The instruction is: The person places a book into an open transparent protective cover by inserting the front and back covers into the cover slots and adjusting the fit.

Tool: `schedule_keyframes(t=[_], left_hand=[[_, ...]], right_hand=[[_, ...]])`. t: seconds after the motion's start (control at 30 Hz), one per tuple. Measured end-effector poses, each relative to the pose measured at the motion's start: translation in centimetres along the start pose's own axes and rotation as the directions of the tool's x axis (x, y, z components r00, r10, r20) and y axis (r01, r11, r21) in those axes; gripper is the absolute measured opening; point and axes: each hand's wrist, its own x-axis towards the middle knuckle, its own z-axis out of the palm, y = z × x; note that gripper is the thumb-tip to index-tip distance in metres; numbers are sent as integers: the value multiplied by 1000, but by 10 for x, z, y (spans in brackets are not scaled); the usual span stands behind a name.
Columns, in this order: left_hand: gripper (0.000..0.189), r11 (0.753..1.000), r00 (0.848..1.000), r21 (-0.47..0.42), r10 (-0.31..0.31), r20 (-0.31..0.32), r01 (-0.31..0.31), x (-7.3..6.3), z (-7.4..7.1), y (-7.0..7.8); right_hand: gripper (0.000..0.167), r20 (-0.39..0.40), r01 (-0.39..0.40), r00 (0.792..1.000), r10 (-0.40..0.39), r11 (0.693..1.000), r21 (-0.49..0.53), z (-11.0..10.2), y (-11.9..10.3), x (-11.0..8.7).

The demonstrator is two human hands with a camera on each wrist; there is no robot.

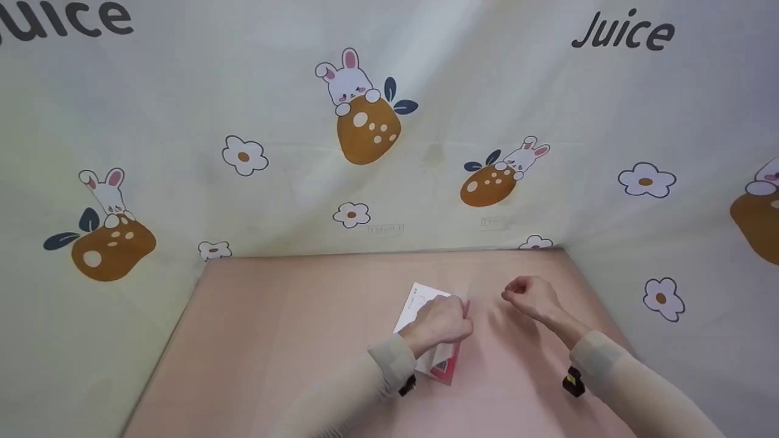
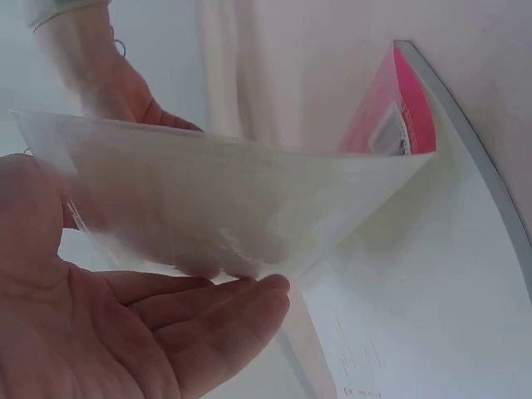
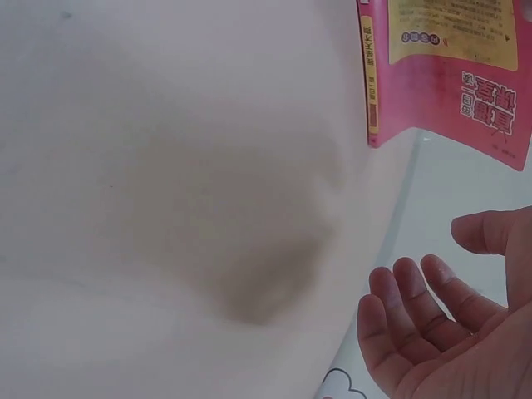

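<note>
A book with a pink cover (image 3: 449,91) and a white side (image 1: 415,299) stands at the middle of the table, tilted. A translucent plastic sheet (image 2: 224,195), like a clear book cover, bends across it in the left wrist view. My left hand (image 1: 439,319) is over the book, its fingers against the sheet's edge; skin shows blurred through the plastic. The thumb's exact place is partly hidden. To the right, my right hand (image 1: 535,298) hovers apart from the book. In the right wrist view its fingers (image 3: 416,312) are loosely bent and hold nothing.
The pink tabletop (image 1: 292,328) runs back to a pale cloth (image 1: 274,91) printed with rabbits, flowers and lettering. This cloth hangs at the back and both sides. A dark wrist device (image 1: 572,382) sits below the right cuff.
</note>
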Motion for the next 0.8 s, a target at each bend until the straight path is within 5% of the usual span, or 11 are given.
schedule_keyframes(t=[0.37, 0.57, 0.8], left_hand=[[7, 989, 993, -100, -104, 48, 109, 3, -18, -20], [20, 968, 987, -190, -159, 38, 163, -1, -27, -36], [23, 964, 981, -193, -190, -33, 180, -6, -27, -55]], right_hand=[[19, 12, -7, 1000, 7, 1000, 1, 6, 4, -5], [19, 29, -32, 999, 31, 999, 9, 10, 7, -7], [21, 40, -55, 998, 55, 998, 0, 13, 6, -13]])
